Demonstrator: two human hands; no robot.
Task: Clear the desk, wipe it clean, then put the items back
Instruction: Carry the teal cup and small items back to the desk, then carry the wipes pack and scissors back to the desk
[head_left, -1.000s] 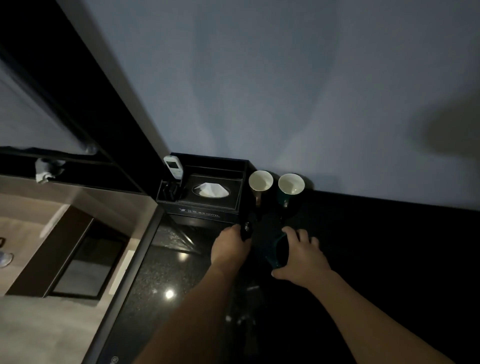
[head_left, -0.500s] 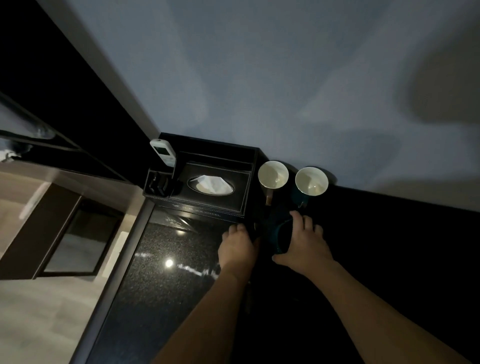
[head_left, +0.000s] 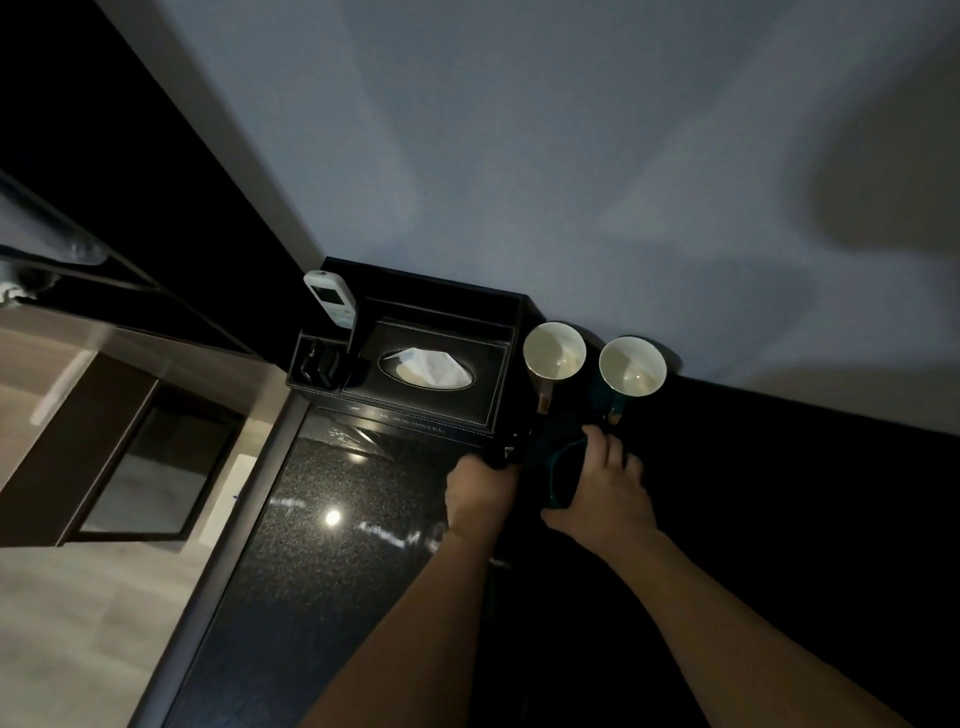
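Note:
A dark object with a teal rim, too dim to identify, sits on the black speckled desk just in front of two mugs. My left hand grips its left side and my right hand holds its right side. The two mugs, one brown and one dark green, stand upright against the wall, both white inside. Left of them is a black leather tissue box organiser with a white tissue showing.
A white remote stands in the organiser's left compartment. The desk's left edge drops to a pale floor. A grey wall rises right behind the mugs. The desk's right part is very dark.
Both hands have pushed the dark object a little farther back, closer to the mugs and the organiser. The camera has tilted and shifted slightly.

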